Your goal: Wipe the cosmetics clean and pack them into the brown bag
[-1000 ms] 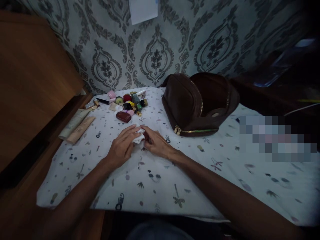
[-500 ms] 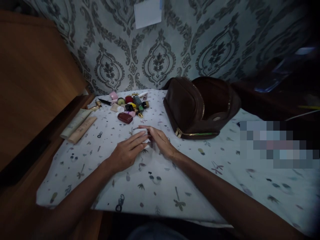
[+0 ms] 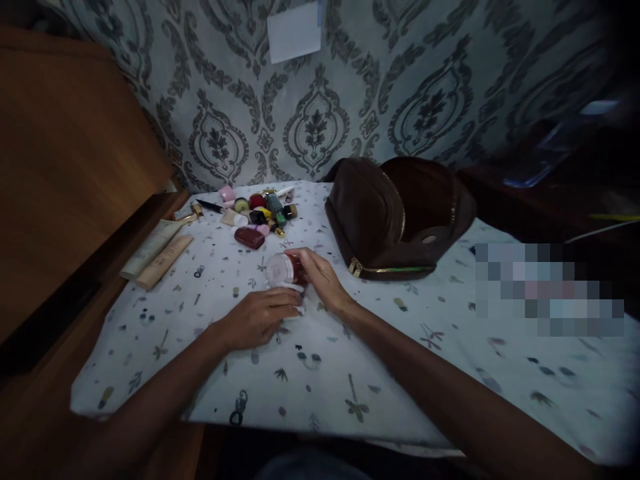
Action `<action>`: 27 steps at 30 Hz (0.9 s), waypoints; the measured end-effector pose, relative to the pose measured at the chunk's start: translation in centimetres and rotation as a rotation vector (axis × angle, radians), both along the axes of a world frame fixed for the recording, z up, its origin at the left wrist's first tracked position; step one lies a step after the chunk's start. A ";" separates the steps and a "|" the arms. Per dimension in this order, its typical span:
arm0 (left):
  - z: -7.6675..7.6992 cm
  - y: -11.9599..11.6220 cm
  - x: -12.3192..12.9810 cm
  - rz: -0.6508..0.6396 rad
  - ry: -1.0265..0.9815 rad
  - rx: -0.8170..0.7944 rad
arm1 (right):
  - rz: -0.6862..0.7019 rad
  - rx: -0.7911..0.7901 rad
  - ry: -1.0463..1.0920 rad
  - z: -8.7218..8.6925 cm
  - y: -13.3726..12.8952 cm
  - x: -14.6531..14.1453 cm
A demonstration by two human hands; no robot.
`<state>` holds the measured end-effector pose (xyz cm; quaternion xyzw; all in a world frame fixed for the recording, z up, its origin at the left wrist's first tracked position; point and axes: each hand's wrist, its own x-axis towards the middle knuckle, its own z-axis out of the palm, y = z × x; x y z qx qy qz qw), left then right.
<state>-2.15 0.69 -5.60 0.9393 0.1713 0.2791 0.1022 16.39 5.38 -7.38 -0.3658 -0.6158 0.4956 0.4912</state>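
A small round jar (image 3: 281,268) with a clear, pale end and a reddish-brown body lies tilted above the table. My right hand (image 3: 320,277) is closed around the brown end of it from the right. Just below the jar, my left hand (image 3: 263,317) is closed on a white cloth (image 3: 291,288), which looks soft and shows above and below the fingers. The cloth touches or nearly touches the jar's lower side. Beyond the jar sits a dark red case (image 3: 249,238), apart from both hands.
Several small cosmetics, including a green bottle (image 3: 276,208) and a black pencil (image 3: 210,206), lie in a cluster at the back. Two tubes (image 3: 164,262) lie at the left edge. An unzipped brown bag (image 3: 365,213) stands at the right. A wooden panel (image 3: 75,133) borders the left.
My left hand has moved down and towards me with the white cloth, uncovering the jar's pale end. My right hand still holds the jar in about the same place.
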 end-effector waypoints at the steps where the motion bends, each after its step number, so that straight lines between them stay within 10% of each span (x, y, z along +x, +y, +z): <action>1: -0.1 0.1 -0.1 0.008 -0.016 -0.063 | 0.007 -0.004 0.016 -0.2 0.1 -0.1; 9: 0.1 0.9 -1.3 0.245 -0.173 -0.337 | 0.007 -0.013 0.042 -0.7 0.6 -0.4; 21: 0.1 0.5 -0.9 0.536 -0.250 0.062 | 0.077 0.223 -0.128 0.3 -0.9 -0.6; 27: 0.8 1.0 -1.1 0.714 -0.294 -0.008 | 0.090 0.309 -0.187 0.3 -1.6 -1.0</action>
